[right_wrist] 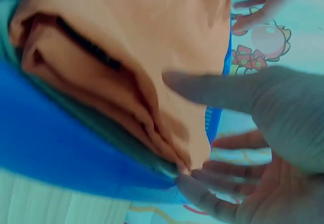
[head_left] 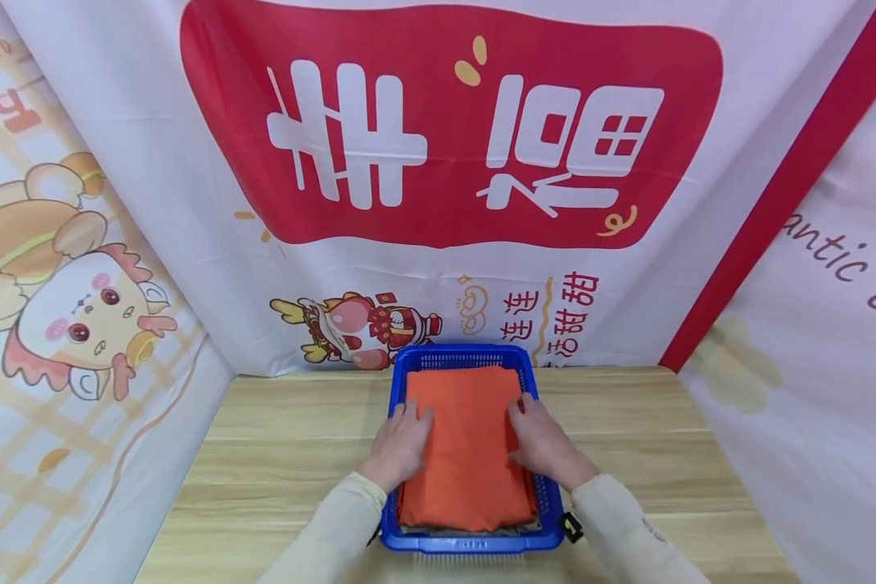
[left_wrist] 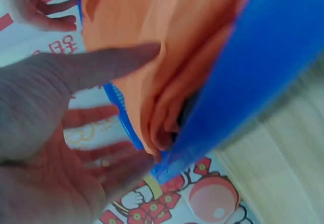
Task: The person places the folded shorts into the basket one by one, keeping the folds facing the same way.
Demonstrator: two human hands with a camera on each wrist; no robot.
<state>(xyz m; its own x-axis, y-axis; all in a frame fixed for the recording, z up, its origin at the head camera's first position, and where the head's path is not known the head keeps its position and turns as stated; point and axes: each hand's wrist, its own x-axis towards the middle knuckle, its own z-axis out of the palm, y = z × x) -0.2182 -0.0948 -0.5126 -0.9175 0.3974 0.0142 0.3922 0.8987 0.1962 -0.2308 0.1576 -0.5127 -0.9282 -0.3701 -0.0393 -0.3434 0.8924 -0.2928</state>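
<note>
A folded orange cloth (head_left: 474,446) lies in a blue plastic basket (head_left: 474,543) and covers most of its inside. My left hand (head_left: 401,446) is at the cloth's left edge, thumb over the top and the other fingers spread along the side. Opposite it, my right hand (head_left: 543,442) touches the right edge in much the same way. In the right wrist view, stacked folds of the orange cloth (right_wrist: 101,82) show above a dark green layer (right_wrist: 101,127) by the basket wall. Both thumbs look straight, and neither hand curls round the cloth.
The basket stands on a light wood-grain table (head_left: 285,454), its far end near a white hanging (head_left: 212,284) with a big red panel. Printed cloths hang at the left (head_left: 153,454) and the right (head_left: 810,454). A small black tag (head_left: 573,527) is beside the basket's near right corner.
</note>
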